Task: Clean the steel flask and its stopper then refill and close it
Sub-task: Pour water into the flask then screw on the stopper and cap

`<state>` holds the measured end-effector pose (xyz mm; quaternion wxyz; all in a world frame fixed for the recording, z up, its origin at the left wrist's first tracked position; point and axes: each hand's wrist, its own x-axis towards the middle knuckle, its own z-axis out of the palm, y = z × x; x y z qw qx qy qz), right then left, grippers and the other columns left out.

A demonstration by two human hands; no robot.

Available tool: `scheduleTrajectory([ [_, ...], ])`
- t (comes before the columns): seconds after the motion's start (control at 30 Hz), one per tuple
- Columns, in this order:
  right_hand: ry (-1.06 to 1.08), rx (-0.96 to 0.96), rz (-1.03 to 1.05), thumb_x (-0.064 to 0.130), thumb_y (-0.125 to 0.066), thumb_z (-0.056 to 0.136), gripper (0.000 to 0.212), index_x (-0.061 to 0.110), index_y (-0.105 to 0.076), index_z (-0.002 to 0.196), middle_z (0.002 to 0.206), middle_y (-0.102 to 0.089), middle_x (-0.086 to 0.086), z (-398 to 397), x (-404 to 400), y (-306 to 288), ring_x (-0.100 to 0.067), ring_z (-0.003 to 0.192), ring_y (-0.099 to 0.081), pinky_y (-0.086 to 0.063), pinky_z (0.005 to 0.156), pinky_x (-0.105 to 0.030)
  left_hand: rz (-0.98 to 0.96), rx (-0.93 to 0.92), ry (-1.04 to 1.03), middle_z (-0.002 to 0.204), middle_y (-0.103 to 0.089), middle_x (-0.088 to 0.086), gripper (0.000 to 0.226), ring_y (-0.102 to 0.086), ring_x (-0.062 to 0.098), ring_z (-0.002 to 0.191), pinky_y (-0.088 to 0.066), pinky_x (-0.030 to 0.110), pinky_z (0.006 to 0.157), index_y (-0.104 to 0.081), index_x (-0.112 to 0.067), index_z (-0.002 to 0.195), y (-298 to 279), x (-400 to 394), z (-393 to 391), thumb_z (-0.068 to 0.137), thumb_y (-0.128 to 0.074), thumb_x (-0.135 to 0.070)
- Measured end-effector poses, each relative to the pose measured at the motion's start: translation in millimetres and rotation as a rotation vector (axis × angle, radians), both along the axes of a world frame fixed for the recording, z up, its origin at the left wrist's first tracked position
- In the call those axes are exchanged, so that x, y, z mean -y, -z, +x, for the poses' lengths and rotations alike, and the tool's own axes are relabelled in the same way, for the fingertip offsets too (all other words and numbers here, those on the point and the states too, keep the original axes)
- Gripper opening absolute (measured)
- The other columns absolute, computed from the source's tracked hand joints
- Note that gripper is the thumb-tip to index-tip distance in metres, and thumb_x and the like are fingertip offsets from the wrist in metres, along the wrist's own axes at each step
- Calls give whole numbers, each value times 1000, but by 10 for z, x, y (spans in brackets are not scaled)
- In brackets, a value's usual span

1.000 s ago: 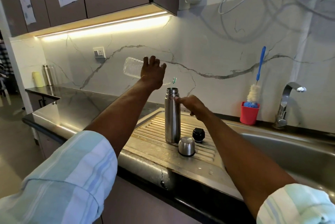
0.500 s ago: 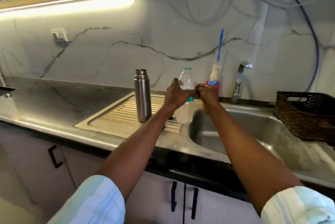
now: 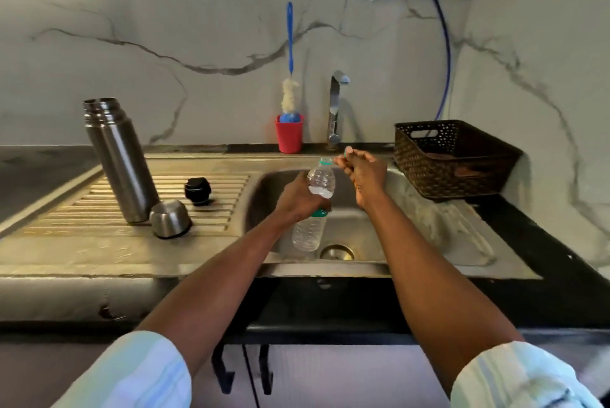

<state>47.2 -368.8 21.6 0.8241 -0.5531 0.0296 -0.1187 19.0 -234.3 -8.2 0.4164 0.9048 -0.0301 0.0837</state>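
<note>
left hand [image 3: 298,198] grips the light, crushable plastic water bottle [image 3: 313,209] mid-body; right hand [image 3: 364,173] pinches its cap [image 3: 348,151]. steel flask [image 3: 118,160] looks slippery; grasp mid-barrel.

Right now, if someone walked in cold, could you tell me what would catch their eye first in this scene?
First, the clear plastic bottle held upright over the sink by the left hand, while the right hand pinches something small beside its neck, probably its cap. Next, the open steel flask standing on the ribbed drainboard at left, with its steel cup and black stopper beside it.
</note>
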Motion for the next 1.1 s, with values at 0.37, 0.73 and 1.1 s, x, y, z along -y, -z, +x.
scheduleTrajectory([
  [0.37, -93, 106, -583, 40, -69, 88, 30, 11, -73, 96, 85, -76, -3, 122, -183, 127, -13, 80, -73, -58, 75, -27, 6, -80, 49, 109, -69, 2, 66, -65, 20, 99, -54, 40, 92, -61, -16, 119, 178, -51, 187, 60, -85, -32],
  [0.73, -298, 74, -288, 23, -60, 96, 16, 11, -68, 103, 100, -75, -10, 146, -73, 84, -22, 97, -71, -57, 88, -36, -358, -139, 108, 101, -67, 3, 40, -62, 20, 97, -50, 28, 81, -61, -19, 105, 63, -154, 106, 71, -79, -6],
  [1.1, -438, 19, -110, 15, -45, 102, 24, 1, -63, 109, 101, -73, -17, 153, -55, 58, -32, 101, -68, -54, 94, -41, -520, -300, 150, 103, -66, 6, 34, -62, 26, 103, -52, 41, 93, -58, -22, 99, 14, -107, 88, 75, -75, -4],
])
